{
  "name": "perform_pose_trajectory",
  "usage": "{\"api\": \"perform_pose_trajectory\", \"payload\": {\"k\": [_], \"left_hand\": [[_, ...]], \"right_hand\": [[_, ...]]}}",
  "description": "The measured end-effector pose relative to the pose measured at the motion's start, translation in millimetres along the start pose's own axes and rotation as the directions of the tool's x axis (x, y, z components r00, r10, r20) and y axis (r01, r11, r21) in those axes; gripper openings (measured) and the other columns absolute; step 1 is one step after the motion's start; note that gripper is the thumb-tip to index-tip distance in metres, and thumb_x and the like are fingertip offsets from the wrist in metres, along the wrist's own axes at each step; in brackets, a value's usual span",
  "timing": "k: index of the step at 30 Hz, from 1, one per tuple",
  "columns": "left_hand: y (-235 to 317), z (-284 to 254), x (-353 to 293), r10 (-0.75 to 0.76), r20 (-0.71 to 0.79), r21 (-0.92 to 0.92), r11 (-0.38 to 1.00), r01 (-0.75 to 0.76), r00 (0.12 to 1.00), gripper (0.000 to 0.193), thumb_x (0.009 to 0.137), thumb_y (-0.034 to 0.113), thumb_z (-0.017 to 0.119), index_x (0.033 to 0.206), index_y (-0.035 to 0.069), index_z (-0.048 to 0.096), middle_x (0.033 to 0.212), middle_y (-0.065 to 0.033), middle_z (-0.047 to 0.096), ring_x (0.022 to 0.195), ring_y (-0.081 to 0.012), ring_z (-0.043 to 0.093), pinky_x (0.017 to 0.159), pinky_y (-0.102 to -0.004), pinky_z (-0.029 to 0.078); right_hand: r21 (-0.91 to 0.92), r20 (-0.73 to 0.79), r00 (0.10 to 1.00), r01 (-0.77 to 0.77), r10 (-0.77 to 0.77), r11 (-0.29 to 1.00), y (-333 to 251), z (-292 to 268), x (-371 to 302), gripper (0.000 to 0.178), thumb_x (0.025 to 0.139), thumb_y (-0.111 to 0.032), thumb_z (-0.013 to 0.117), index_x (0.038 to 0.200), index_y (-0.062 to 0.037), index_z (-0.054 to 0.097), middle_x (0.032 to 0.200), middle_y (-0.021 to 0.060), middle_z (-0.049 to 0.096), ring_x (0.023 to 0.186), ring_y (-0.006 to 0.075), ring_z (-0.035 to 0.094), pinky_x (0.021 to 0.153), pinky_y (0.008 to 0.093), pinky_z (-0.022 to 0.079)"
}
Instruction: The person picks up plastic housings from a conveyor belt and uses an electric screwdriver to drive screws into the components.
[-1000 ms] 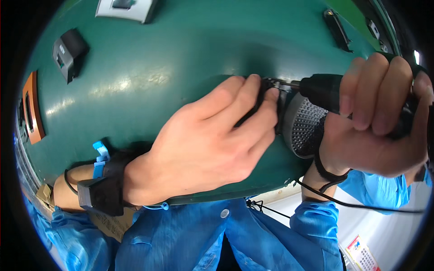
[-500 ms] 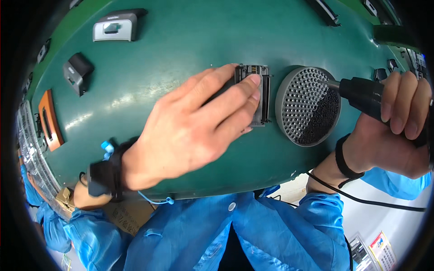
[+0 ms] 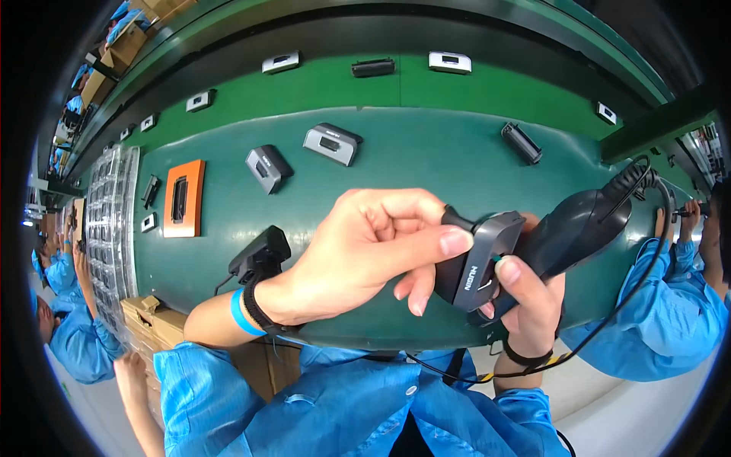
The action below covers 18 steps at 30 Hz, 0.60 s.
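Observation:
My left hand [image 3: 358, 251] is closed, thumb and fingers pinching the edge of a grey and black plastic housing [image 3: 481, 266] held up over the table's near side. A rectangular opening shows in its grey face. On the housing's right, my right hand [image 3: 533, 301] has its thumb against it. A black electric screwdriver [image 3: 582, 228] with a coiled cable lies in that same hand, its thick body slanting up to the right. The screwdriver's tip is hidden behind the housing and my fingers.
Two similar housings [image 3: 333, 144] [image 3: 268, 169] lie on the green table [image 3: 403, 148], left of a dark part [image 3: 521, 143]. Farther left are an orange fixture [image 3: 183, 198] and clear plastic trays [image 3: 114, 221]. More housings line a green belt [image 3: 343, 91]. Co-workers sit at both sides.
The housing has come up off the table and turned to show its outer face. My right hand has moved left from the round screw tray to the housing. The view has tilted up.

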<state>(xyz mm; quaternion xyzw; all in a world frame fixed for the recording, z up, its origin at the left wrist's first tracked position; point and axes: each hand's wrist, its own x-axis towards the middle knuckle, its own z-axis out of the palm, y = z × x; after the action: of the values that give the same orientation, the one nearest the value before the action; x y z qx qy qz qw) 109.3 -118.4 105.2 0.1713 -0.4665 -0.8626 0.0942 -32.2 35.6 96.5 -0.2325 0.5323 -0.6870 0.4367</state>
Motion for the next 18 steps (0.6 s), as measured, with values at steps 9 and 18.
{"api": "perform_pose_trajectory", "payload": {"k": [9, 18], "left_hand": [[12.6, 17.6, -13.3, 0.053, 0.013, 0.167, 0.984, -0.055, 0.998, 0.006, 0.096, 0.005, 0.068, 0.095, 0.0, 0.065, 0.087, -0.0061, 0.07, 0.074, -0.0063, 0.062, 0.067, -0.0229, 0.051], [8.7, 9.3, -14.1, -0.029, 0.058, -0.06, 0.998, 0.033, 0.998, 0.006, 0.093, 0.001, 0.07, 0.096, -0.001, 0.064, 0.094, -0.0081, 0.073, 0.085, -0.0106, 0.067, 0.082, -0.0274, 0.055]], "right_hand": [[0.258, -0.077, 0.992, 0.116, -0.099, 0.959, 7.6, 17.7, -10.4, 0.026, 0.093, -0.01, 0.063, 0.112, 0.0052, 0.055, 0.083, 0.0135, 0.064, 0.055, 0.0126, 0.057, 0.043, 0.0256, 0.044], [0.186, -0.06, 0.99, 0.135, -0.126, 0.973, 7.4, 29.0, -18.4, 0.022, 0.092, -0.012, 0.065, 0.105, 0.0041, 0.057, 0.082, 0.0118, 0.064, 0.056, 0.0125, 0.058, 0.045, 0.025, 0.045]]}}
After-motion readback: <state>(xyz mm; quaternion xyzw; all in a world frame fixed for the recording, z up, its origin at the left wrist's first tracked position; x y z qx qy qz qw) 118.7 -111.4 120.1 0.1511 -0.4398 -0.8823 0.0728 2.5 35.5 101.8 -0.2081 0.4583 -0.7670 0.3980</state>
